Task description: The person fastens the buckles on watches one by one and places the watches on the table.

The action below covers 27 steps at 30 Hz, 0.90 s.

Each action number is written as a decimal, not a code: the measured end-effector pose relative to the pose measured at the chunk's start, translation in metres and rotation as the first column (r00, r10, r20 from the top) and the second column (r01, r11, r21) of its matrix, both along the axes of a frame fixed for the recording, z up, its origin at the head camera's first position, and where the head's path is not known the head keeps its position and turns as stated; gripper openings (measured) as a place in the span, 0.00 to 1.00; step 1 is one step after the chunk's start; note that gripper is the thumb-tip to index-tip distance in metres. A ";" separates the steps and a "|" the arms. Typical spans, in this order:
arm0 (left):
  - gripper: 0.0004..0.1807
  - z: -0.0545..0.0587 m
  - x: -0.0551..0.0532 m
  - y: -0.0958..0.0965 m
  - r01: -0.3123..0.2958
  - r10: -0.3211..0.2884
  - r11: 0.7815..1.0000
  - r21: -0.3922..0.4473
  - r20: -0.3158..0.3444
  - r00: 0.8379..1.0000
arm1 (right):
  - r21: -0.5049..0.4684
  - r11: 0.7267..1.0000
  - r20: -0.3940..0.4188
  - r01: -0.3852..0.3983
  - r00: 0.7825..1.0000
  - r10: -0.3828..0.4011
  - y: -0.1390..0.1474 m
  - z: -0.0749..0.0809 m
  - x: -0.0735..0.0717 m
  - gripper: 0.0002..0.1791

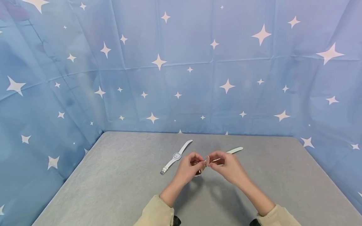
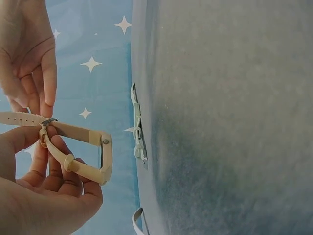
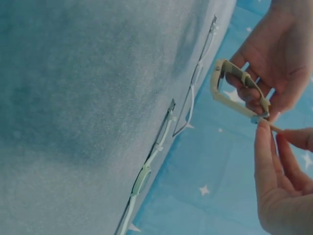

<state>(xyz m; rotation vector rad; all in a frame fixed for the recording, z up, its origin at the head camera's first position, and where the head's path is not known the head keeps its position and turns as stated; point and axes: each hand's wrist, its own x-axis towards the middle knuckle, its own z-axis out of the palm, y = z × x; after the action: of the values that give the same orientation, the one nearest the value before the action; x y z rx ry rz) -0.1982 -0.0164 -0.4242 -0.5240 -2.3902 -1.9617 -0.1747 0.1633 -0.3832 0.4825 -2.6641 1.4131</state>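
Note:
A beige wristwatch point(image 2: 106, 159) is held up above the table, its strap bent into a loop with one end through the metal buckle point(image 2: 49, 121). My left hand point(image 1: 187, 169) grips it, thumb and fingers around the strap at the buckle. With thumb and fingertips, my right hand point(image 1: 231, 168) pinches the strap near the buckle, as the right wrist view shows at the strap end point(image 3: 275, 127). In the head view the fingers hide most of this watch.
To the left of the hands a white wristwatch point(image 1: 177, 156) lies stretched out on the grey table point(image 1: 113, 182). A pale green wristwatch point(image 3: 141, 180) lies behind the right hand, partly hidden in the head view. A blue star-printed cloth point(image 1: 192, 103) hangs behind the table.

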 end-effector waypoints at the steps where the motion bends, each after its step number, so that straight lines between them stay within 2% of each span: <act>1: 0.06 0.000 0.000 0.000 0.008 -0.008 1.000 -0.001 0.003 1.000 | -0.003 1.000 0.001 -0.005 1.000 0.005 0.000 0.000 0.000 0.08; 4: 0.08 0.002 0.001 -0.002 0.041 -0.041 0.999 -0.001 0.018 0.999 | -0.009 1.000 0.009 -0.004 1.000 0.004 0.000 0.001 0.000 0.08; 10: 0.15 0.005 0.004 -0.003 0.100 -0.102 0.995 0.025 0.095 0.990 | 0.017 1.000 -0.012 0.020 1.000 -0.020 -0.001 0.001 0.001 0.07; 16: 0.14 0.006 0.007 0.002 0.057 -0.060 0.998 0.041 0.078 0.995 | 0.028 0.999 -0.049 0.043 0.998 -0.041 -0.004 -0.001 0.001 0.06; 27: 0.08 0.004 0.007 0.005 0.002 -0.006 0.998 0.059 0.064 0.998 | -0.018 1.000 -0.017 0.018 1.000 -0.019 -0.006 -0.007 0.001 0.07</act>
<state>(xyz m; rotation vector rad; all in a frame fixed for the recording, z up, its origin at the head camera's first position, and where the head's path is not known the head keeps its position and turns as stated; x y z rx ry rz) -0.1913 -0.0112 -0.4202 -0.4716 -2.3608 -2.0740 -0.1733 0.1576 -0.3907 0.4648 -2.6331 1.4201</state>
